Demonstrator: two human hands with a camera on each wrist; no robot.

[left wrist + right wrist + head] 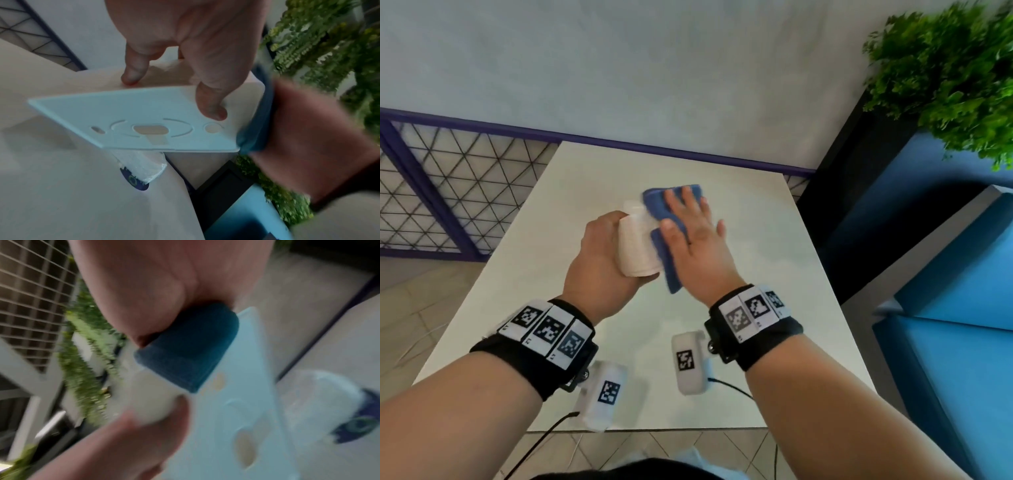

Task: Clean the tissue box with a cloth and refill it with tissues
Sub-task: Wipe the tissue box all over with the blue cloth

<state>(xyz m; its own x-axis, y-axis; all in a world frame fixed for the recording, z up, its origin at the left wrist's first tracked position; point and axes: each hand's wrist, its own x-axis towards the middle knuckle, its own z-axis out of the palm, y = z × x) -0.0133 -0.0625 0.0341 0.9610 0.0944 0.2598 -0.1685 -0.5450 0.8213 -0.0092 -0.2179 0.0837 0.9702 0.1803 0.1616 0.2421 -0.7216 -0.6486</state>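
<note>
Two hands work above the worktop [774, 260]; the left hand [599, 263] grasps the tissue box [635, 246], fingers and thumb curled round it and holding it lifted and tilted off the surface; the right hand [697, 240] lies flat with fingers spread, pressing the blue cloth [659, 209] against the box's side, so it is released rather than clenched; the cloth is folded and wraps over the box's edge.

Judging by this, the cleaning step is under way and the refill has not begun; a wrapped pack of tissues [141, 164] lies on the worktop beneath the raised box, apparently unopened, though blur makes that hard to confirm.

The box is white plastic with rounded corners; its flat panel [133, 120] carries an oblong slot, curved cut-outs around it and a round hole on each side; I cannot tell whether any dirt remains on it.
</note>
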